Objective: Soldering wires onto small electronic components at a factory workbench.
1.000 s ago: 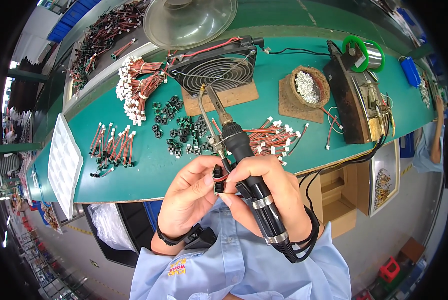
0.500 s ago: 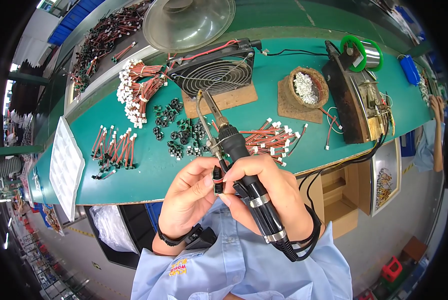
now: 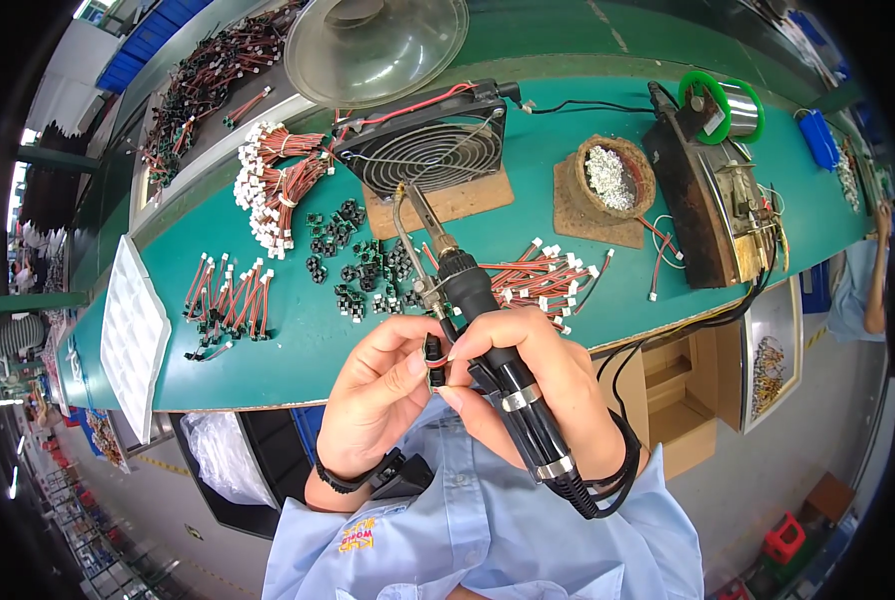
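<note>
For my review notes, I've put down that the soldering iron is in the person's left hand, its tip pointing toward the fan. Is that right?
Not quite: the soldering iron is in the right hand, as the head view shows. Its tip does point toward the fan.
</note>
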A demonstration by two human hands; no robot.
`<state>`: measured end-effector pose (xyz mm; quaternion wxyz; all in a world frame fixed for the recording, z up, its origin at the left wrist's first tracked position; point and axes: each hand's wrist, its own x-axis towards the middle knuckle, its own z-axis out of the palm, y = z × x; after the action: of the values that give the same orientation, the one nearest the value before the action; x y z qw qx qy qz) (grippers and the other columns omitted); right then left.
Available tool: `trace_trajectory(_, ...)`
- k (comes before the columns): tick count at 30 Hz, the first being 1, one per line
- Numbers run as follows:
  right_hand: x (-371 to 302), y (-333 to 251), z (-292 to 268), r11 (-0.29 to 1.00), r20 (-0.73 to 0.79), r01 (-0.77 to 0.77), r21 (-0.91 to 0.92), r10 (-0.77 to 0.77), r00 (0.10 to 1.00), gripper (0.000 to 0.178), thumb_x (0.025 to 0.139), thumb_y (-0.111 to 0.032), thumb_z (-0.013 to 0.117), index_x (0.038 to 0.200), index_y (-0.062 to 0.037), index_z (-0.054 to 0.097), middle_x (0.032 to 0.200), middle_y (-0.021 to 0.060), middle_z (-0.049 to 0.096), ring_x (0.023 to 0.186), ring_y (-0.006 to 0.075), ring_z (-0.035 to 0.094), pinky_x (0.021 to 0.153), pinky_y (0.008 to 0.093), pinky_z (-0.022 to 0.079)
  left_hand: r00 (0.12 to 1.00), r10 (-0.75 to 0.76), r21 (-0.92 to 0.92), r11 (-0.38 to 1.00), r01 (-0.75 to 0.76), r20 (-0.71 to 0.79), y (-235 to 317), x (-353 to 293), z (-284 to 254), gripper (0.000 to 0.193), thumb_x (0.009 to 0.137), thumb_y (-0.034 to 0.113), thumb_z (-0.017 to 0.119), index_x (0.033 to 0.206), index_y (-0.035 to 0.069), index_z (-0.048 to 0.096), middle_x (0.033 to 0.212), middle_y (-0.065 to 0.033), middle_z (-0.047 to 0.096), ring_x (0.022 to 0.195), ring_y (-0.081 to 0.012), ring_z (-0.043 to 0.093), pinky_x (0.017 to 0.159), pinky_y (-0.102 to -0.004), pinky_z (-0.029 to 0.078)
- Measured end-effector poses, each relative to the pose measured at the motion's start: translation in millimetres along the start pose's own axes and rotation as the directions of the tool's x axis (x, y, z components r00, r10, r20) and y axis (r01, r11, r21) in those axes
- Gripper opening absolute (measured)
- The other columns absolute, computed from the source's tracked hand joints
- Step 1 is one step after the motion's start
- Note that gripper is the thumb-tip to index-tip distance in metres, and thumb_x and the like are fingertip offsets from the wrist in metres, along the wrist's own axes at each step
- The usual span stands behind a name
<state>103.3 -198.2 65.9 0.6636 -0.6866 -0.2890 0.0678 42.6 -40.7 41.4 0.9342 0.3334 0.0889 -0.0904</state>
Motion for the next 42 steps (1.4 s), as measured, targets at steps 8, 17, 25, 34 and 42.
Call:
trace_trajectory(8,0,1,-2,1.0,0.004,0.011,0.001,-0.011,1.0,0.035,0.071,0.002,0.065,0.101,-0.0081,0.051,0.078,0.0058,0.057,0.063,0.0214,0.059,0.056,0.0298,0.046,0.999,0.009,0.062,0.998,-0.006,-0.04,0,0,5,0.027,0.089,0.011,0.055,0.113,-0.001,0.05,0.105,-0.0083,0.058,0.098,-0.0147,0.054,0.087,-0.0289,0.041)
trace_trajectory(17,-1,0,-4,0.999,0.003,-0.035,0.03,0.035,0.999,0.037,0.069,0.004,0.067,0.101,-0.0067,0.051,0.081,0.0063,0.059,0.069,0.0213,0.062,0.06,0.0292,0.048,0.99,0.099,0.347,0.936,-0.059,-0.096,9,-3,16,0.021,0.09,0.008,0.053,0.108,-0.002,0.05,0.096,-0.0064,0.058,0.09,-0.0128,0.054,0.082,-0.027,0.042)
trace_trajectory(25,-3,3,0,1.0,-0.066,-0.015,0.016,0.016,0.998,0.038,0.068,0.003,0.071,0.099,-0.0051,0.052,0.083,0.0078,0.061,0.069,0.0202,0.063,0.058,0.0288,0.048,0.989,0.147,0.364,0.922,-0.134,-0.008,10,-5,12,0.015,0.091,0.008,0.051,0.103,0.0,0.046,0.099,-0.0123,0.06,0.093,-0.0154,0.056,0.083,-0.0282,0.043)
trace_trajectory(34,-13,1,-14,0.802,-0.139,0.158,-0.576,-0.287,0.948,0.041,0.07,-0.02,0.075,0.104,-0.0089,0.057,0.078,0.0031,0.062,0.072,0.0168,0.058,0.083,0.0352,0.033,0.913,0.353,0.443,0.865,-0.236,-0.203,6,1,10,0.009,0.093,0.009,0.046,0.094,0.002,0.042,0.095,-0.019,0.064,0.091,-0.0215,0.061,0.086,-0.0324,0.044)
trace_trajectory(42,-51,12,-27,0.805,0.046,0.29,-0.518,-0.313,0.949,0.042,0.061,-0.03,0.078,0.097,-0.0144,0.063,0.073,-0.0023,0.061,0.073,0.0137,0.057,0.088,0.0383,0.026,0.856,0.483,0.521,0.787,-0.331,-0.186,3,4,-5,0.009,0.093,0.005,0.047,0.092,0.003,0.039,0.104,-0.0208,0.061,0.097,-0.0197,0.06,0.088,-0.0308,0.042)
